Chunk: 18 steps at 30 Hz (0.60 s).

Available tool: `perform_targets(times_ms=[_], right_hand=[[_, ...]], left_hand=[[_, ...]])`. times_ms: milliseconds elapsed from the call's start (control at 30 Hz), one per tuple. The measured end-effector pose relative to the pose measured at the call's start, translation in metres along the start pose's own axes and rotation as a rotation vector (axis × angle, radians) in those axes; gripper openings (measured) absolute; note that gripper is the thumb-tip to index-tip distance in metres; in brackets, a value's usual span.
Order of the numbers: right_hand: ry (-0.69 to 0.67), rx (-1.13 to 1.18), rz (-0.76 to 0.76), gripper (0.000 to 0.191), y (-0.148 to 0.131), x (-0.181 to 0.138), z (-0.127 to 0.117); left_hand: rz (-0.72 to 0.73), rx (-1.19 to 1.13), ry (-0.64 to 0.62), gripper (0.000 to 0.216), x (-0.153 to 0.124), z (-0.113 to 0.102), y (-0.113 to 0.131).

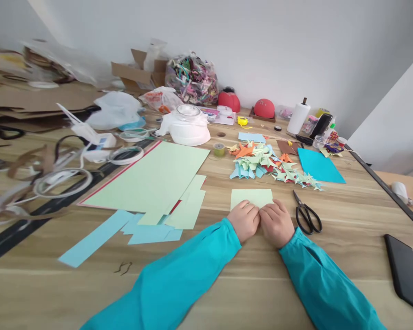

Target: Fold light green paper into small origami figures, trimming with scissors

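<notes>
A small pale green sheet of paper [251, 196] lies on the table in front of me. My left hand [245, 220] and my right hand [277, 222] meet at its near edge, fingers curled onto the paper and knuckles almost touching. Both hands cover that near edge, so whether it is folded there is hidden. Black-handled scissors [306, 215] rest just right of my right hand. Beyond the sheet is a pile of folded paper stars [258, 160] in green, blue, orange and red.
Large green sheets [151, 174] and blue paper strips [94, 238] lie to the left. A roll of tape [219, 149], a turquoise sheet [320, 166] and a white bottle [298, 118] stand or lie farther back. A black phone [406, 272] is at the right; cables [64, 183] sprawl far left.
</notes>
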State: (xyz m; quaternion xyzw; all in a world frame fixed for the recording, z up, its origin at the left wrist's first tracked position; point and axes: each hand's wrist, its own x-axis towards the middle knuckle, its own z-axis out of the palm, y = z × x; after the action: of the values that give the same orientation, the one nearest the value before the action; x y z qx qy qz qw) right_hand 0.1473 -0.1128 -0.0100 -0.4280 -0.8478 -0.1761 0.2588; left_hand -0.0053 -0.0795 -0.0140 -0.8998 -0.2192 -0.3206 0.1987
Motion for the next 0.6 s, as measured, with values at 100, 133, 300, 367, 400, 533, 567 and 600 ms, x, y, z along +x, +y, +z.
perform_targets(times_ms=[100, 133, 300, 367, 400, 533, 567, 600], right_hand=[[0.031, 0.010, -0.009, 0.017, -0.002, 0.004, -0.004], [0.041, 0.007, -0.014, 0.018, -0.002, 0.004, -0.005], [0.071, -0.010, -0.016, 0.020, 0.001, 0.002, -0.006], [0.065, -0.006, -0.017, 0.020, 0.001, 0.002, -0.007], [0.058, -0.004, -0.019, 0.019, 0.000, 0.002, -0.007], [0.040, 0.000, -0.030, 0.017, -0.001, 0.003, -0.011], [0.039, -0.003, -0.031, 0.015, 0.000, 0.003, -0.012], [0.040, -0.008, -0.029, 0.014, 0.001, 0.002, -0.013]], left_hand=[[-0.032, -0.029, 0.045, 0.030, -0.001, 0.001, -0.001], [-0.042, -0.037, 0.057, 0.030, -0.001, 0.001, -0.001], [-0.052, -0.059, 0.108, 0.032, 0.000, 0.000, -0.002], [-0.056, -0.063, 0.104, 0.031, 0.000, 0.000, -0.003], [-0.053, -0.068, 0.094, 0.031, 0.000, 0.000, -0.002], [-0.031, -0.084, 0.076, 0.029, 0.001, -0.005, -0.002], [-0.031, -0.085, 0.085, 0.028, 0.001, -0.006, -0.002], [-0.038, -0.086, 0.096, 0.026, 0.001, -0.007, -0.003]])
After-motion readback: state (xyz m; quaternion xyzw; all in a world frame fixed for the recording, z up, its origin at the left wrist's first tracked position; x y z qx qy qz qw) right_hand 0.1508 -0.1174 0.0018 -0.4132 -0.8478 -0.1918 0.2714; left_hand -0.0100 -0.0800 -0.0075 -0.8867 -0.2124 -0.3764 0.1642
